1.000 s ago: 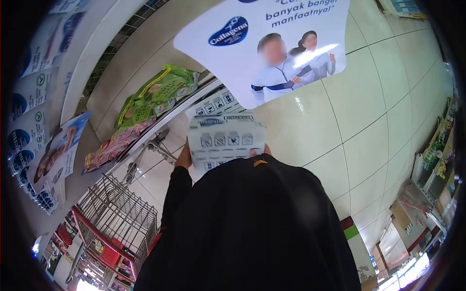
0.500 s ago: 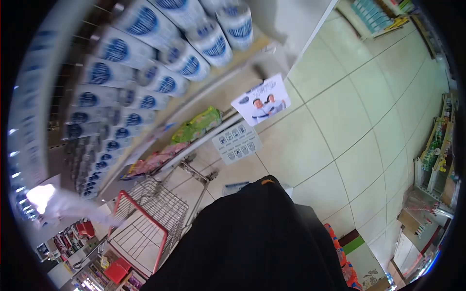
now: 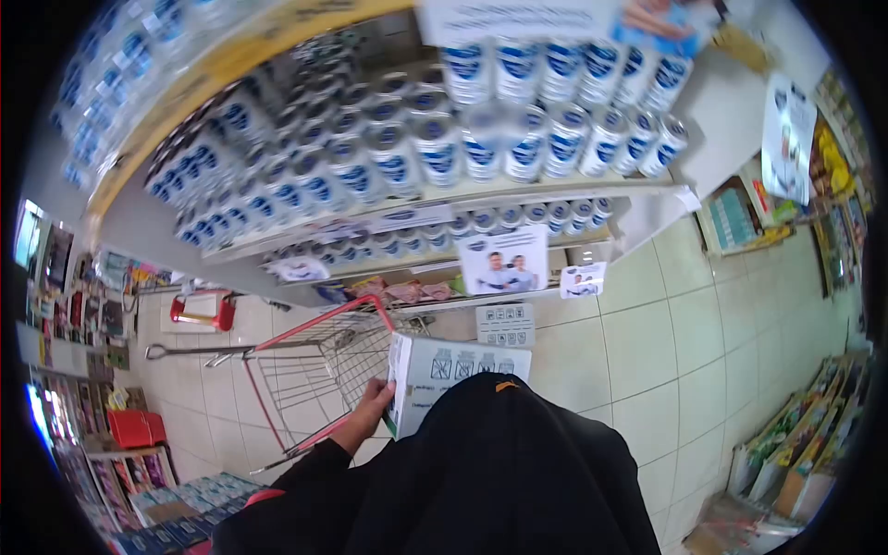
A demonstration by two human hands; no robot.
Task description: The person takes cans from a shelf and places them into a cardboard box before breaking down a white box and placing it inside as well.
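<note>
We see the left hand (image 3: 368,412) with its fingers closed around the left edge of a white box (image 3: 453,370), which is held upright close to the chest, just above the black garment (image 3: 481,481). The right hand is hidden behind the garment, so we cannot tell if it grips anything. The box is just beside the cart (image 3: 314,370), which has a red rim and wire sides and stands on the tiled floor (image 3: 666,342). Behind the cart, a shelf (image 3: 444,199) carries many rows of blue-and-white cans (image 3: 518,139).
</note>
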